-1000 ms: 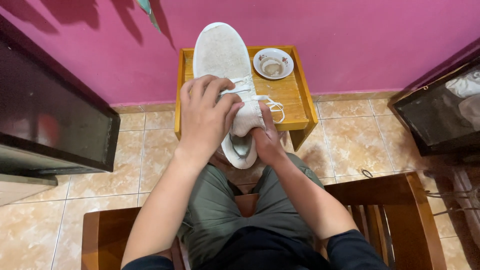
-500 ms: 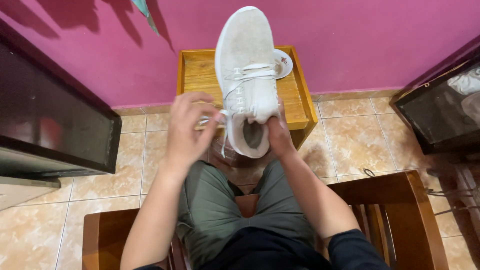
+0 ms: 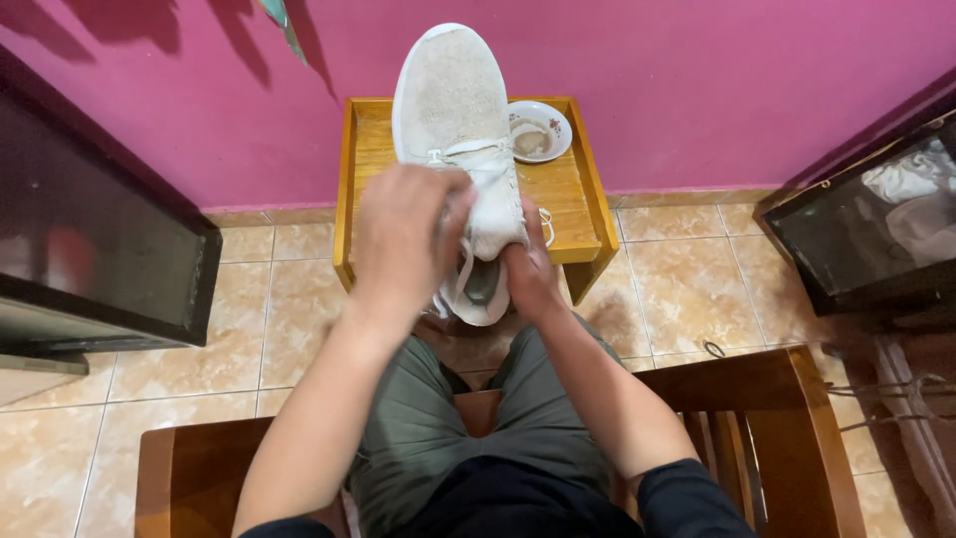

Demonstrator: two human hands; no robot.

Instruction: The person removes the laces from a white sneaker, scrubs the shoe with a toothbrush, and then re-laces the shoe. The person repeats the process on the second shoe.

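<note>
Sneaker, white with a grubby toe, filled the upper middle of the frame, toe pointing up toward the pink wall and heel down toward the person's lap. It was held in the air in front of a small wooden desk and hid much of the desk's top. The left hand was curled over the lace area at the shoe's left side, fingers bent round what looked like a white lace; its back covered the grip, so exactly what it pinched could not be made out. The right hand clasped the heel from below and was partly hidden behind the shoe's opening. A loop of lace showed just right of the shoe. A small white saucer with brownish residue sat on the desk at upper centre right, its left edge cut off by the sneaker. Dark cabinets at both frame edges were only partly in view.
</note>
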